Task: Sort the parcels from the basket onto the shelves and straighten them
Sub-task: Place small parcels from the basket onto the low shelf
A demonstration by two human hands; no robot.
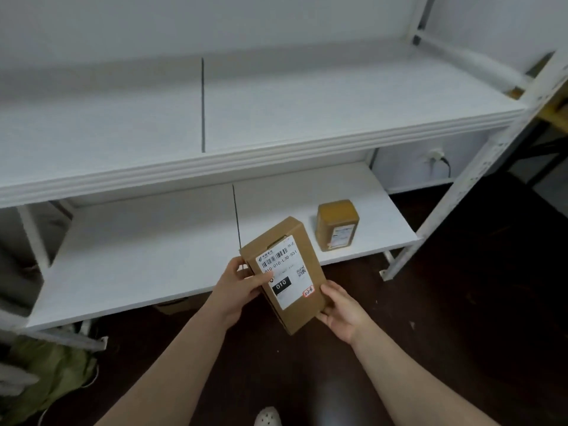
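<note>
Held parcel [284,241]: brown carton, label [285,275] side up, tilted, in the air just in front of the lower shelf [138,259]. It touches no shelf.
Left hand [242,285]: grips the carton's left long edge, thumb on the label, fingers behind.
Right hand [341,315]: cups the lower-right corner, thumb along the side, fingers under.
Second parcel [338,224]: upright on the lower shelf, right of the divider line [236,216], near the front edge, apart from the held parcel.
Upper shelf [276,103]: above, w/ its own divider line.
Basket: not in view.
Step (est.): label check to pick a slot; placement not yet done.
Risk 1, wrong slot: red-edged sticker [308,291] is small and handwritten. A misread puts the carton in the wrong section.
Risk 2, drop: the hands hold by an edge and a corner only and the carton is tilted. If one hand releases before the base is seated, it falls to the floor [461,333].
Risk 3, knock: a set-down right of the divider passes close to the second parcel. A nudge could skew it or tip it off the front.
Risk 4, overhang: base set too near the front edge, so the carton may slide off.
Risk 5, label hidden: placed face down or facing the rear, so it can't be read and needs re-straightening.
</note>
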